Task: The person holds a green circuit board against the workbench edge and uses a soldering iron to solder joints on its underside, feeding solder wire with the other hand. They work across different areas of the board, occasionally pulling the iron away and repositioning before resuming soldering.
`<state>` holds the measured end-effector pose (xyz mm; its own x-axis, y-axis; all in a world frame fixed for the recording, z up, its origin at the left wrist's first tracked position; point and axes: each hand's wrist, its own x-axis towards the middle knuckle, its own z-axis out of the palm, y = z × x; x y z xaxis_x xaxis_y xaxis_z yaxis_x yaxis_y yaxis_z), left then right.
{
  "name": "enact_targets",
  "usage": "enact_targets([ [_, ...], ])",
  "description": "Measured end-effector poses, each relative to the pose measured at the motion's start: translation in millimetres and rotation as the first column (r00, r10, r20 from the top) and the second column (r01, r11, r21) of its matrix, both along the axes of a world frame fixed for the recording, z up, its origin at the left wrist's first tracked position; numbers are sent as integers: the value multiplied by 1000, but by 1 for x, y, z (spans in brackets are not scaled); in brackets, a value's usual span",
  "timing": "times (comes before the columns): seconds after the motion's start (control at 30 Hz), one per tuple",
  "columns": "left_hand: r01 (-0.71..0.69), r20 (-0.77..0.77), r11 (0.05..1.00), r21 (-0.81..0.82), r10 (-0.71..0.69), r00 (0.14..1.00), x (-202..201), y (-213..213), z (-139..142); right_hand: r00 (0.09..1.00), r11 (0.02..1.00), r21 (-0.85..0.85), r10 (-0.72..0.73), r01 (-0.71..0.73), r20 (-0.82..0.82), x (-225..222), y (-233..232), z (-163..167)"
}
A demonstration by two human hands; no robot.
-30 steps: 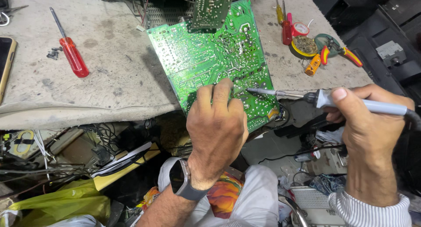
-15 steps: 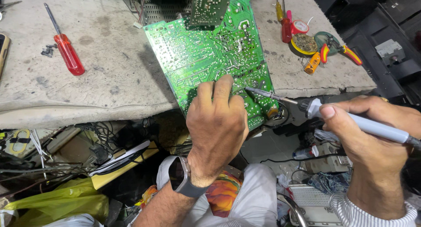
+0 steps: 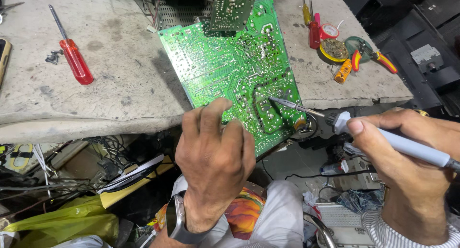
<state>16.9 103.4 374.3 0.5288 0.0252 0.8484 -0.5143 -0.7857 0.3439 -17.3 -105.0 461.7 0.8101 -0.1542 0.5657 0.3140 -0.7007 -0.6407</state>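
Soldering under way: left hand clamps the near edge of the green board, which overhangs the bench. Right hand is wrapped around the iron, tip on the board's near corner (solder side up). Next needs a steady tip there, I'd judge.

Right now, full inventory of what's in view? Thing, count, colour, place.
circuit board: 1, green, tilted over the bench's front edge
small board: 1, green, top centre behind it
big screwdriver: 1, red handle, bench left
screws: small pile, dark, beside it
small screwdrivers: 2, yellow and red, bench right
round tin: 1, yellow rim, bench right
pliers: 1, red-orange grips, bench right
bench: 1, grey, stained
plastic bag: 1, yellow, lower left
soldering iron: 1, pale handle, tip on the board
left hand: grips the board's lower edge
right hand: holds the iron
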Motion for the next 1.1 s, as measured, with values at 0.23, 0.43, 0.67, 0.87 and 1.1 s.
enact_targets([
  [0.23,12,-32,997,-74,-14,999,-9,7,-2,999,998,52,36,-38,38,0,-15,-17],
  [0.43,34,-52,992,-123,-41,998,-21,16,-4,990,994,16,103,-105,92,12,-43,-38],
  [0.67,59,-82,979,-195,-76,994,-33,26,-16,988,941,302,133,-153,83,23,-68,-69],
  [0.87,20,-95,979,-205,-40,995,-35,35,-28,979,919,341,162,-196,126,26,-79,-89],
  [1.1,20,-108,976,-215,-44,993,-36,35,-32,964,887,383,212,-258,157,28,-81,-93],
])
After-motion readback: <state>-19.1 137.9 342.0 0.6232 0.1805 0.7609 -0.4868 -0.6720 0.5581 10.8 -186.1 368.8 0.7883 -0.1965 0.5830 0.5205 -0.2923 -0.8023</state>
